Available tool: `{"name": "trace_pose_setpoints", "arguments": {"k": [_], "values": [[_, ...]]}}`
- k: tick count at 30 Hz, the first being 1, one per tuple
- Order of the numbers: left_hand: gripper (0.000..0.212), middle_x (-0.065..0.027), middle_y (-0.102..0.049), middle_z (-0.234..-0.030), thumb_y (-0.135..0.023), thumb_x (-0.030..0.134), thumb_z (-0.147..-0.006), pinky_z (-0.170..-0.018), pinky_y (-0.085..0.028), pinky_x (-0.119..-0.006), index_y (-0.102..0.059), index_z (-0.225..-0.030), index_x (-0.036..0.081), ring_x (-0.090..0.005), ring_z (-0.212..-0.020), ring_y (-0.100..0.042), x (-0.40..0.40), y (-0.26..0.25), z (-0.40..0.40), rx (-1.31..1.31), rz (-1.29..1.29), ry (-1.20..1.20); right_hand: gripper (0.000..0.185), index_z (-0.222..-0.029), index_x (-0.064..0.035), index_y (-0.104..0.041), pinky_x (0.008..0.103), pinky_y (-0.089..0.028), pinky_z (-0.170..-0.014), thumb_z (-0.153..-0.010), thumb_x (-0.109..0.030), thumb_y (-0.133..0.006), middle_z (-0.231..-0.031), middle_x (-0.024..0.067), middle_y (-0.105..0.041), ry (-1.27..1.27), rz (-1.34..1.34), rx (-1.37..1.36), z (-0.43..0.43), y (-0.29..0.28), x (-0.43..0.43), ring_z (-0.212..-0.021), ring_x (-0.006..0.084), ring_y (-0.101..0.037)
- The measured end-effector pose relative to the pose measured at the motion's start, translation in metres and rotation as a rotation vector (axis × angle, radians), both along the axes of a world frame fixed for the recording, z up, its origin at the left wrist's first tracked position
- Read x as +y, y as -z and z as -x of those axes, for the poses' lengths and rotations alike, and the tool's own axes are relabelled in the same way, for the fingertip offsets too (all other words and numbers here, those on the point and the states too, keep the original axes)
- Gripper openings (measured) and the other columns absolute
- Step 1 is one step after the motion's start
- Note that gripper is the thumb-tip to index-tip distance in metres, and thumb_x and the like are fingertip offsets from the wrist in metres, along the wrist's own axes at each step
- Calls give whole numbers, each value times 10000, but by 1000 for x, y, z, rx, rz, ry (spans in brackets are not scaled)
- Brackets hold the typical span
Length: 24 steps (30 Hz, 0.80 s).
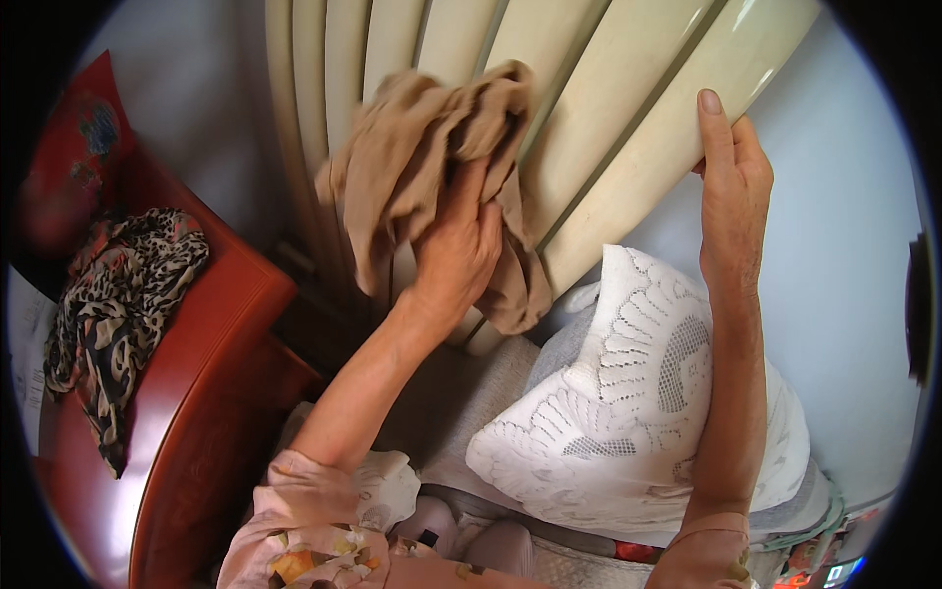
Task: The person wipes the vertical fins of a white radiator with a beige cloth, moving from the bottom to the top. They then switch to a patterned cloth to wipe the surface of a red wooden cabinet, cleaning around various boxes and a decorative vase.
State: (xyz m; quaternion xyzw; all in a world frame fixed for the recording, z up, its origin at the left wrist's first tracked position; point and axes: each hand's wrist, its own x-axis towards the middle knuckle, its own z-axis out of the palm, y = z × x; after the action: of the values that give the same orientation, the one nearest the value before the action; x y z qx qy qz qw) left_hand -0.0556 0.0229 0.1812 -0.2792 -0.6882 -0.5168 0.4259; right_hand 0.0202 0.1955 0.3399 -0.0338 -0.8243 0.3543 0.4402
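Observation:
A brown cloth (397,169), slightly blurred and bunched up, is in my left hand (460,250), which presses it over the lower part of a cream column radiator (625,96). Some folds of the cloth hang over several of the radiator's columns. My right hand (736,169) grips the radiator's outermost right column, with the thumb on its front and the fingers curled behind the edge. Below my right hand, a white lace cover (640,412) lies over a grey padded seat or cushion, partly hidden by my right forearm.
At the left stands a glossy red-brown wooden cabinet or table (228,294) with a leopard-print scarf (132,302) on it and a red decorated item (81,147) behind. A pale wall (831,243) rises at the right. Greenish cord-like edging (828,515) lies at the lower right.

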Motion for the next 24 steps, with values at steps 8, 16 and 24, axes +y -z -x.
{"name": "trace_pose_setpoints", "arguments": {"k": [8, 16, 24], "values": [[419, -176, -540, -1359, -558, 183, -940, -1104, -367, -491, -552, -1344, 70, -406, -1287, -471, -6, 179, 33, -190, 542, -207, 524, -728, -50, -485, 268, -274, -552, -957, -492, -648, -646, -56, -355, -38, 15, 97, 5, 0, -13, -617, 65, -302], [384, -148, -630, -1235, -547, 44, -944, -1013, -454, -357, -572, -1326, 81, -321, -1142, -602, -29, 181, -26, -356, 302, -63, 414, -835, -25, -575, 258, -345, -591, -990, -403, -635, -694, -41, -452, -8, -8, 44, 3, -1, -6, -651, 70, -385], [380, -37, -605, -1251, -518, 267, -1022, -1030, -430, -309, -547, -1356, 86, -152, -1174, -554, -42, 111, -45, -1021, -778, 626, 247, -1200, 51, -614, 281, -497, -830, -959, 7, -583, -979, 98, -649, -138, -422, 494, -25, -1, -28, -873, 151, -598]]}}
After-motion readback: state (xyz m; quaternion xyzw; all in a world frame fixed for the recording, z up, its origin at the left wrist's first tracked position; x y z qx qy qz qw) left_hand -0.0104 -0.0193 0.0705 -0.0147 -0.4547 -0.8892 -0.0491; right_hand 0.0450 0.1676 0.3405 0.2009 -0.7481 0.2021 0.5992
